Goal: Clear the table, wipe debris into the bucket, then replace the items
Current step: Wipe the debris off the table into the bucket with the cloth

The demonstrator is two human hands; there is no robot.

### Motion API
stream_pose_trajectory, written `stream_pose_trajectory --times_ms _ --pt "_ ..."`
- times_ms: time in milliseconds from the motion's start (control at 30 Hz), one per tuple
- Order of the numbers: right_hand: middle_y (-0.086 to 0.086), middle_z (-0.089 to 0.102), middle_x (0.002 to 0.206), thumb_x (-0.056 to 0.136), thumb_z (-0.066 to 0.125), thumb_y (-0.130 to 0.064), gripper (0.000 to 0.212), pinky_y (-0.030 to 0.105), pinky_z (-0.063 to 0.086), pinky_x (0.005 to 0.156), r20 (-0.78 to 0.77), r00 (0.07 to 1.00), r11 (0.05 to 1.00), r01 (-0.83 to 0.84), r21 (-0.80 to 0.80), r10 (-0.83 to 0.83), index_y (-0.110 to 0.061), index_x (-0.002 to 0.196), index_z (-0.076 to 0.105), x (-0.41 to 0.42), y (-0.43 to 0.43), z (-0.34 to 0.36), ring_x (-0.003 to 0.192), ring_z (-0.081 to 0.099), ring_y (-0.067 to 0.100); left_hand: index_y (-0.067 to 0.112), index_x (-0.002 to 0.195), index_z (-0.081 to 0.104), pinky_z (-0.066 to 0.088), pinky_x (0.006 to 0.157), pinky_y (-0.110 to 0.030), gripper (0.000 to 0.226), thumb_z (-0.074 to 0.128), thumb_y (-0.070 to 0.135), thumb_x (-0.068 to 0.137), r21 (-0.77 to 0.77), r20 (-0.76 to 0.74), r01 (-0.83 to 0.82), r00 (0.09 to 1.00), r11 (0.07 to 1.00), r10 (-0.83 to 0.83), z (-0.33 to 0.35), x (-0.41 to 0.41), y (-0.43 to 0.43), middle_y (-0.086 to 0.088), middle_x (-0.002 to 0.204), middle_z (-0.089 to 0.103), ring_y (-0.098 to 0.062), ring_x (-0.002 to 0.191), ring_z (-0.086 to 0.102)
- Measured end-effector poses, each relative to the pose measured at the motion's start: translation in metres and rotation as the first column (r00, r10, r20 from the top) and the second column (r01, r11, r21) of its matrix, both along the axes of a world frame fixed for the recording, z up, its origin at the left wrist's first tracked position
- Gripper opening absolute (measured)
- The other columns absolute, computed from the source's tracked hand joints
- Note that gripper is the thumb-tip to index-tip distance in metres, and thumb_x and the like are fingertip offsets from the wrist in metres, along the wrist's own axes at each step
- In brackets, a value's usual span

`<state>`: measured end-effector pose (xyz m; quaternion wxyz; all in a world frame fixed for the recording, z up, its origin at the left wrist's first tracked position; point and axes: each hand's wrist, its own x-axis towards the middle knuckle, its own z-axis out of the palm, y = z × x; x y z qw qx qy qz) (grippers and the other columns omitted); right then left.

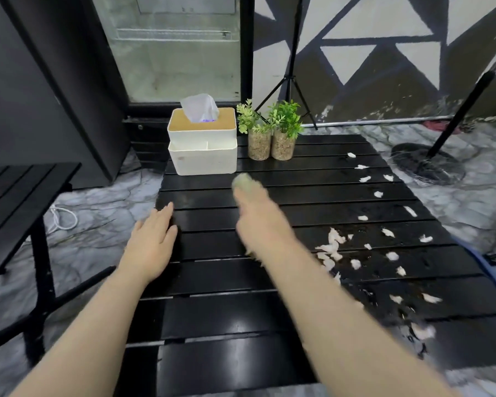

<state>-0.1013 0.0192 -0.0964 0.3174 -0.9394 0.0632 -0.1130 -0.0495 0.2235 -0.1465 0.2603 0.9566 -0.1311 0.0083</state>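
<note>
Your left hand point(152, 239) is lying flat, fingers spread, at the black slatted table's point(226, 325) left edge. Your right hand point(258, 216) is blurring mid-table, seemingly clutching something pale; I cannot tell its grip. White debris point(332, 245) is littering the right side. Tissue box point(202, 144) and two potted plants point(271, 133) are sitting at the back on marbled flooring's side.

Right hand point(255, 207) motion-blurred, grip unreadable.
</note>
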Motion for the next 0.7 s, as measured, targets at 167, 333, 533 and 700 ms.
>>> stream_pose_trajectory --times_ms 167,333,533,700 --pt "0.003 0.009 0.158 0.098 0.027 -0.037 0.046 0.056 -0.009 0.112 -0.167 0.964 0.915 -0.251 -0.317 0.207 -0.027 0.143 0.025 -0.042 0.090 -0.050 0.144 -0.002 0.019 0.021 0.143 0.023 -0.003 0.115 -0.036 0.049 0.032 0.029 0.096 0.013 -0.049 0.006 0.999 1.000 -0.006 -0.014 -0.085 0.034 0.005 0.154 0.013 -0.004 0.138 -0.004" --pt "-0.006 0.004 0.158 0.098 0.026 -0.037 0.044 0.056 0.009 0.110 -0.167 0.986 0.903 -0.057 -0.426 -0.016 -0.034 0.141 0.021 -0.037 0.007 -0.057 0.143 -0.004 0.019 0.026 0.145 0.010 -0.004 0.117 -0.034 0.051 0.025 0.035 0.097 0.100 -0.070 0.055 0.996 0.993 -0.049 -0.014 -0.098 0.037 0.011 0.154 -0.002 -0.001 0.135 -0.016" --pt "0.009 0.019 0.150 0.088 0.040 -0.005 0.050 0.044 0.034 0.102 -0.245 0.945 0.933 0.124 -0.339 -0.215 -0.020 0.135 0.032 -0.033 -0.045 -0.026 0.135 0.018 0.027 0.026 0.145 0.010 -0.005 0.117 -0.033 0.051 0.026 0.034 0.097 0.046 -0.138 0.060 0.989 0.997 -0.054 -0.007 -0.100 0.034 0.008 0.156 -0.002 -0.007 0.141 -0.014" --pt "0.010 0.010 0.154 0.079 0.044 0.000 0.069 0.038 0.025 0.110 -0.163 0.985 0.993 -0.071 -0.094 0.055 -0.019 0.142 0.025 -0.072 0.049 0.004 0.139 0.019 0.022 0.027 0.145 0.012 -0.009 0.112 -0.026 0.050 0.025 0.034 0.097 -0.019 -0.091 0.029 0.995 0.999 -0.030 -0.005 -0.126 0.056 0.018 0.148 -0.002 0.003 0.135 -0.014"
